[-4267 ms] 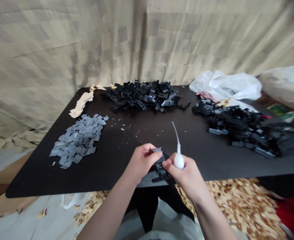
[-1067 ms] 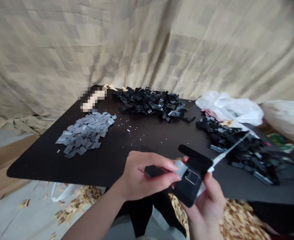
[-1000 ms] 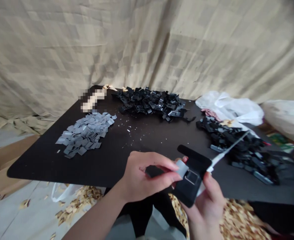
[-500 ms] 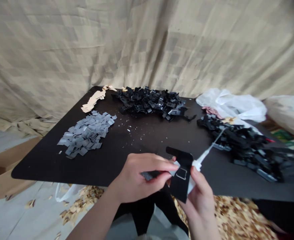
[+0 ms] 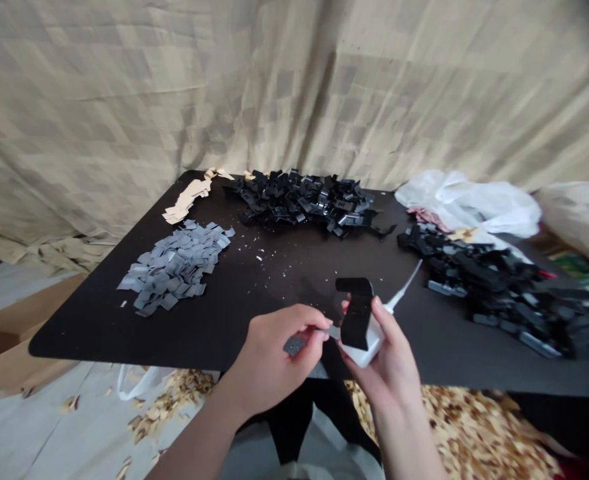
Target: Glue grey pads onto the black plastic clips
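Observation:
Between the thumb and index finger of my left hand (image 5: 279, 350) is a small grey pad (image 5: 333, 331). A dark speckled piece (image 5: 294, 345) shows inside the curl of that hand's fingers. My right hand (image 5: 391, 353) is wrapped round a white bottle-like object (image 5: 367, 350) with a long thin nozzle that points up and right. The same hand holds a bent black bracket (image 5: 358, 317) against the white object. The grey pad's tip is close to the bracket's left edge; whether they touch I cannot tell.
The dark table (image 5: 284, 280) bears a grey pad pile (image 5: 179, 267) at left, a black bracket pile (image 5: 309, 200) at the back and another black pile (image 5: 494, 287) at right. Beige strips (image 5: 187, 200) lie back left, a white plastic bag (image 5: 469, 203) back right. Scraps (image 5: 474, 433) cover the floor.
The black bracket has been turned, so its flat face with the rectangular outline no longer shows. My left hand has drawn slightly left and away from that face with the grey pad.

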{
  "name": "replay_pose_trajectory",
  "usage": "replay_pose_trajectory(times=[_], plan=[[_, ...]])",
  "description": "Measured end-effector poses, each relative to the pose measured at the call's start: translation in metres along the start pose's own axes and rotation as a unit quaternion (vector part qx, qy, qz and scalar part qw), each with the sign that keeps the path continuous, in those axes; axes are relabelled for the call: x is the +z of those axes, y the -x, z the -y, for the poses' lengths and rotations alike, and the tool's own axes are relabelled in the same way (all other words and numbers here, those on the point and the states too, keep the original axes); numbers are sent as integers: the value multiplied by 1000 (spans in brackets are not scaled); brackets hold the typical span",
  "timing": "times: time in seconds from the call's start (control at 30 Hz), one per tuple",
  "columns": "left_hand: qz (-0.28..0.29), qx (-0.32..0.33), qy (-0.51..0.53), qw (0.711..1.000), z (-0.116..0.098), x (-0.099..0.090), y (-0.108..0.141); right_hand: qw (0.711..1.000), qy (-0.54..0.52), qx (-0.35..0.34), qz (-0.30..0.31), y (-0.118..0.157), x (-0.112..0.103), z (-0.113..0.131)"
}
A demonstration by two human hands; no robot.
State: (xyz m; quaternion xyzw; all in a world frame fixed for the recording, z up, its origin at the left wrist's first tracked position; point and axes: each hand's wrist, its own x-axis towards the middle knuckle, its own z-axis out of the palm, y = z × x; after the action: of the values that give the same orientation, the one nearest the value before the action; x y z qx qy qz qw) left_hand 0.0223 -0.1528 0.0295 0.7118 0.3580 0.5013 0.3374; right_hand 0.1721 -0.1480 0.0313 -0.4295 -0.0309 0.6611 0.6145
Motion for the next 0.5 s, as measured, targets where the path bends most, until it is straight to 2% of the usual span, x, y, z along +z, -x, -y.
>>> replay_pose_trajectory(times=[0.13, 0.5], plan=[[-25, 94, -61, 993, -3, 0, -1, 1000, -8, -10, 10, -2, -2, -2], [-73, 148, -81, 983, -7, 11, 1, 999, -32, 31, 26, 0, 2, -8]])
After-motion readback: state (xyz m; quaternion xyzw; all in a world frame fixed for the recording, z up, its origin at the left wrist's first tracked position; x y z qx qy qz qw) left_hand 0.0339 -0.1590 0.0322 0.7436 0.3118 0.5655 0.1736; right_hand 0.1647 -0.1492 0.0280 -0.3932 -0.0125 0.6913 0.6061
